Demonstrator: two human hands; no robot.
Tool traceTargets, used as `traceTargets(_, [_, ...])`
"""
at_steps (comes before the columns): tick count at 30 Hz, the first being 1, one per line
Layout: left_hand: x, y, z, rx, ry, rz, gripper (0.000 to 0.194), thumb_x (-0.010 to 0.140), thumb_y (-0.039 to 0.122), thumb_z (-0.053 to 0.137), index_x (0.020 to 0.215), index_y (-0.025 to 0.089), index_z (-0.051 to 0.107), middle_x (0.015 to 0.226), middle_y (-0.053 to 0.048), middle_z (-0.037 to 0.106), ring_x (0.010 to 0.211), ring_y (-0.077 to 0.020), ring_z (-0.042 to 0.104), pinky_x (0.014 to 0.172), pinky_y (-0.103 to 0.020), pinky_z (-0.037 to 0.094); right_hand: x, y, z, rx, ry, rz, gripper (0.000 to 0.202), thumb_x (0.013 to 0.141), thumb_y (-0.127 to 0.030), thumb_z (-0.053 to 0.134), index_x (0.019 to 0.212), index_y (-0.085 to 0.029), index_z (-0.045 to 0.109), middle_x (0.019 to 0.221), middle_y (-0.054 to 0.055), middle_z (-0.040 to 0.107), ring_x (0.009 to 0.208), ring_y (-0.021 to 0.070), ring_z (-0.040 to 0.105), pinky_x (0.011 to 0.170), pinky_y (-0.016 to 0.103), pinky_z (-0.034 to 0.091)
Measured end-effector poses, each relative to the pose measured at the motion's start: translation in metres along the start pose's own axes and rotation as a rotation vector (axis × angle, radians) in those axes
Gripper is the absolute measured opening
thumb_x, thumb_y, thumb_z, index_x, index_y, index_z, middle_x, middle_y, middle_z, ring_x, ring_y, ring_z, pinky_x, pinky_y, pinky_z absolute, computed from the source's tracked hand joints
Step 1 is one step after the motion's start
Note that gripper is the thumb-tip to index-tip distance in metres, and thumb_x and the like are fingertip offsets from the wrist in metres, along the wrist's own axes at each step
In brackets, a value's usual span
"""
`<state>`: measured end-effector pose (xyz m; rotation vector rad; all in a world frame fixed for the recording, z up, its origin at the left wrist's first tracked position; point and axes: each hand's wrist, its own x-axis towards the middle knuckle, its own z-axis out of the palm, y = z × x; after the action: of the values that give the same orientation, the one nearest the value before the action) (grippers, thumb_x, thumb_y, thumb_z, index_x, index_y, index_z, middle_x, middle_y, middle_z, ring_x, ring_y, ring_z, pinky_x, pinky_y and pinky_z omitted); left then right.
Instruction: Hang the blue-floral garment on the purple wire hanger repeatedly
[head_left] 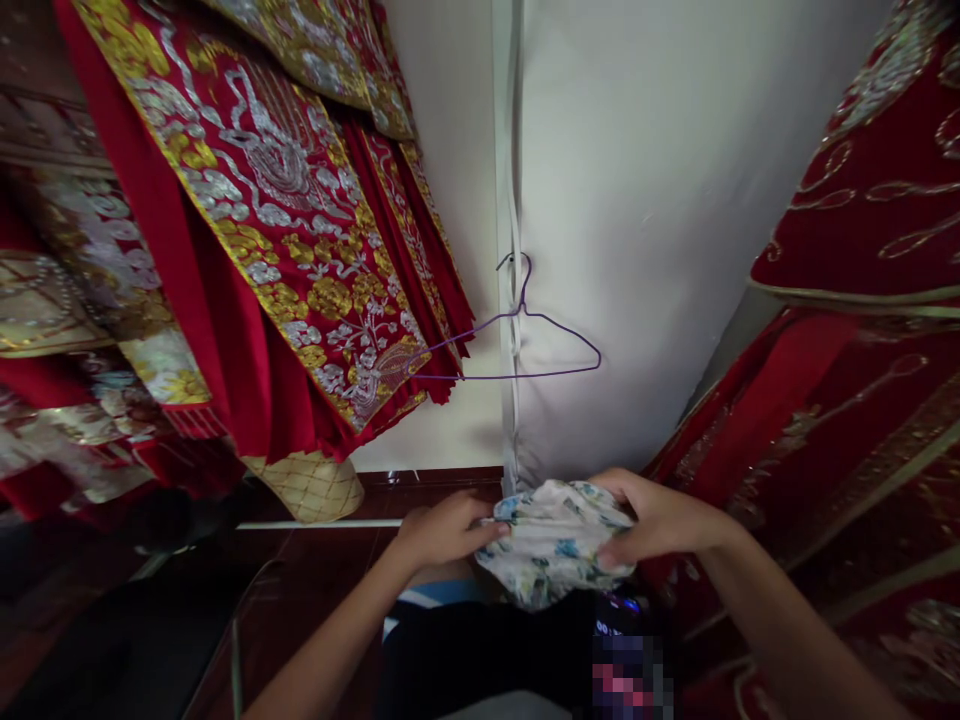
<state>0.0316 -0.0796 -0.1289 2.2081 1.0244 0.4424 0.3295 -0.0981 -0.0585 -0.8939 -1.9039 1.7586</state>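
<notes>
A bunched piece of white cloth (559,540) with a blue and green floral print is held between my two hands, low in the middle of the view. My left hand (446,530) pinches its left edge, thumb on top. On the other side, my right hand (645,515) grips the cloth with the thumb in front and the fingers partly behind it. What kind of garment it is, I cannot tell. Above the cloth, a purple wire hanger (540,374) hangs by its hook near a white cable on the wall, carrying nothing.
Red robes (300,220) with gold and silver embroidery hang at the left. More dark red embroidered garments (847,400) fill the right side. A white wall (630,180) stands ahead. Below my hands, a lit phone screen (622,625) shows near my lap.
</notes>
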Motion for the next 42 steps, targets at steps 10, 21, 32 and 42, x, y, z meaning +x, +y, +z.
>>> traceTargets(10, [-0.030,-0.011,-0.058,0.232,0.297,-0.133,0.031,0.074,0.051,0.077,0.093,0.026,0.074,0.096,-0.010,0.075,0.106,-0.0361,0.065,0.116,-0.060,0.017,0.086,0.001,-0.071,-0.841,0.836,-0.328,0.007,0.068,-0.028,0.069,0.072,-0.022,0.069,0.059,-0.003,0.058,0.059,0.0152,0.049,0.060,0.025,0.034])
traceTargets(21, [-0.049,0.010,-0.086,0.107,0.270,-0.114,0.008,0.078,0.026,0.069,0.072,0.023,0.072,0.095,-0.008,0.075,0.120,-0.0368,0.057,0.116,-0.056,0.023,0.146,0.019,-0.082,-0.555,0.688,-0.436,0.025,0.081,-0.035,0.067,0.099,-0.021,0.076,0.095,0.005,0.076,0.085,0.0232,0.067,0.077,0.029,0.046])
traceTargets(32, [-0.043,0.027,-0.105,0.273,0.455,0.128,0.012,0.087,0.030,0.067,0.078,0.024,0.073,0.081,-0.004,0.072,0.078,-0.0230,0.064,0.099,-0.037,0.045,0.068,-0.004,-0.087,-0.616,0.768,-0.384,0.037,0.089,-0.049,0.055,0.071,-0.018,0.062,0.063,-0.001,0.060,0.061,0.0149,0.052,0.060,0.025,0.039])
traceTargets(42, [-0.010,0.048,-0.135,0.027,0.653,-0.034,0.027,0.083,0.016,0.068,0.057,0.020,0.063,0.055,-0.001,0.057,0.055,-0.0165,0.046,0.056,-0.026,0.030,0.057,-0.013,-0.083,-0.604,0.837,-0.359,0.035,0.085,-0.047,0.059,0.076,-0.016,0.071,0.072,0.003,0.069,0.067,0.0196,0.060,0.062,0.027,0.043])
